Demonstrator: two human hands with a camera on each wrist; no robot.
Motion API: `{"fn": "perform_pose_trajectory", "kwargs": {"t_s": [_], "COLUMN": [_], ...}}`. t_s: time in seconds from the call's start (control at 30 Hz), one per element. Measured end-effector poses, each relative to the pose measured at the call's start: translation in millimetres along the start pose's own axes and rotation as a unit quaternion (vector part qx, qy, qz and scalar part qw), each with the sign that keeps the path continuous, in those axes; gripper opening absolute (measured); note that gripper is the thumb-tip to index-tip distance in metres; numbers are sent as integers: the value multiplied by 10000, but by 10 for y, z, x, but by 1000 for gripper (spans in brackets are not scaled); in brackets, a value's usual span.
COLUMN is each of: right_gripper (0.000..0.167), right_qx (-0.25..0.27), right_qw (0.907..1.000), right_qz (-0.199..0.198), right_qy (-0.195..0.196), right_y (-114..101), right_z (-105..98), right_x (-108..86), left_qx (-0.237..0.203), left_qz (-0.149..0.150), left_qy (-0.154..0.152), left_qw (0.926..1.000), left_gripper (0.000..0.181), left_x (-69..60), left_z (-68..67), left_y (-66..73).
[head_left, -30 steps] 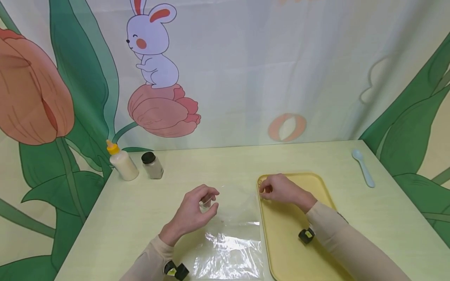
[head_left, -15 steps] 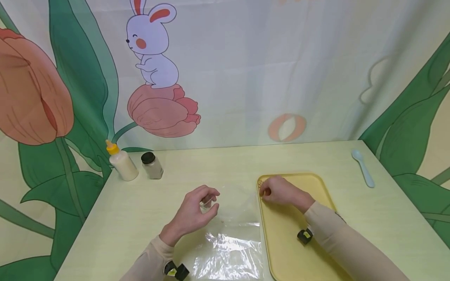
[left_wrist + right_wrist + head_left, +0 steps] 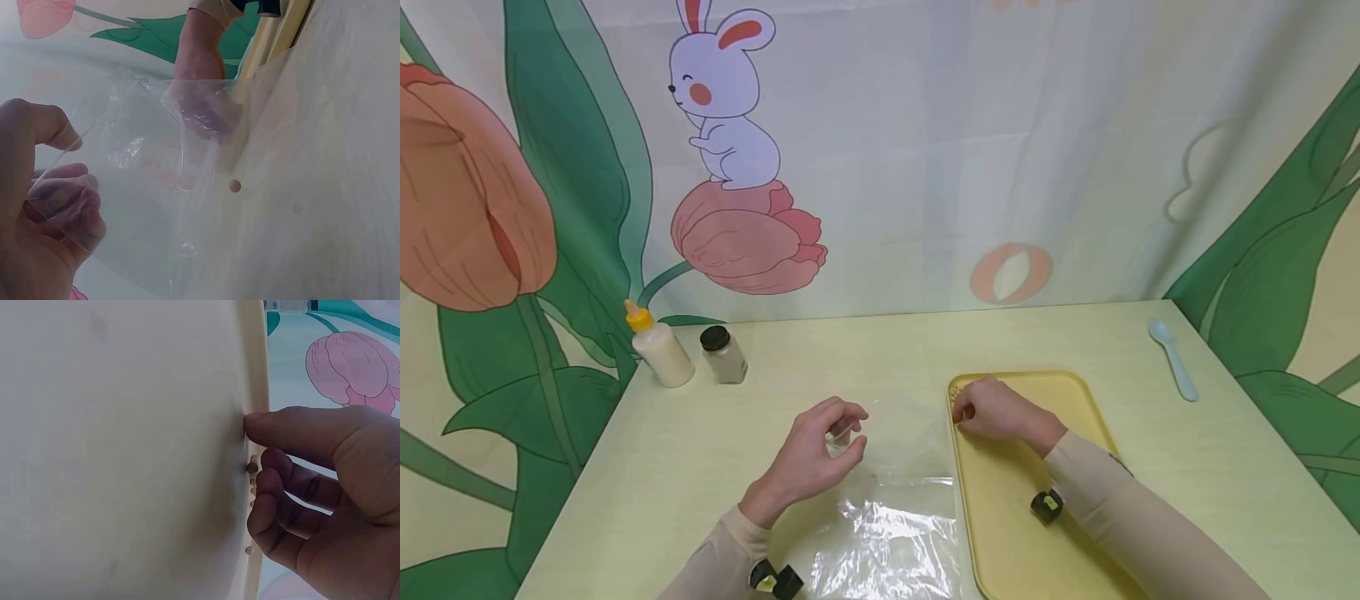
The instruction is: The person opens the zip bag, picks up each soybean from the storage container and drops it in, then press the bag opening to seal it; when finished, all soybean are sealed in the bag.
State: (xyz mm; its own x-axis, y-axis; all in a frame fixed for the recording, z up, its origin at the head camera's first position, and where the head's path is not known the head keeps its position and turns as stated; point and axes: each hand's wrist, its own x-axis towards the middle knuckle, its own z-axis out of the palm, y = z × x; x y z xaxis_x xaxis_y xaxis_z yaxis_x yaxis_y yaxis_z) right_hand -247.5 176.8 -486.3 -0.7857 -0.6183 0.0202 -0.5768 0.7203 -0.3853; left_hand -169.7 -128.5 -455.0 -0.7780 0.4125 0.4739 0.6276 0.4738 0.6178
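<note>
My left hand (image 3: 808, 450) holds the open end of a clear plastic bag (image 3: 895, 533) on the table. In the left wrist view, film lies across its curled fingers (image 3: 87, 212), while the thumb stands apart from them. A small brown bead (image 3: 235, 185) shows by the bag; whether inside it cannot be told. Over the far left corner of a yellow tray (image 3: 1030, 525) is my right hand (image 3: 996, 408). Several small beads (image 3: 250, 550) lie along the tray's edge by its bent fingertips. A gap shows between its thumb and fingers; nothing is visibly pinched.
A bottle with a yellow cap (image 3: 662, 354) and a black-lidded jar (image 3: 725, 357) stand at the table's back left. A pale blue spoon (image 3: 1174, 360) lies at the back right. A printed curtain (image 3: 880, 167) hangs behind the table.
My right hand has shifted slightly towards me along the tray's left edge, uncovering more beads in the corner. The left hand and the bag have hardly moved.
</note>
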Motion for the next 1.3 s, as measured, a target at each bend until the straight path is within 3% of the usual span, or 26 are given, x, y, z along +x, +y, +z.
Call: {"fn": "perform_pose_trajectory", "kwargs": {"t_s": [0.43,1.3], "right_gripper": [7,4], "right_qx": [-84,106], "right_qw": [9999,9987], "right_qz": [-86,94], "right_qy": [93,489], "right_y": [11,-73], "right_z": [18,-110], "right_x": [-17,-96], "left_qx": [-19,2], "left_qz": [138,-5], "left_qy": [56,-42], "left_qw": [9999,10000], "left_gripper": [20,20], "left_x": [-10,5], "left_z": [11,-8], "left_y": [-28,2]}}
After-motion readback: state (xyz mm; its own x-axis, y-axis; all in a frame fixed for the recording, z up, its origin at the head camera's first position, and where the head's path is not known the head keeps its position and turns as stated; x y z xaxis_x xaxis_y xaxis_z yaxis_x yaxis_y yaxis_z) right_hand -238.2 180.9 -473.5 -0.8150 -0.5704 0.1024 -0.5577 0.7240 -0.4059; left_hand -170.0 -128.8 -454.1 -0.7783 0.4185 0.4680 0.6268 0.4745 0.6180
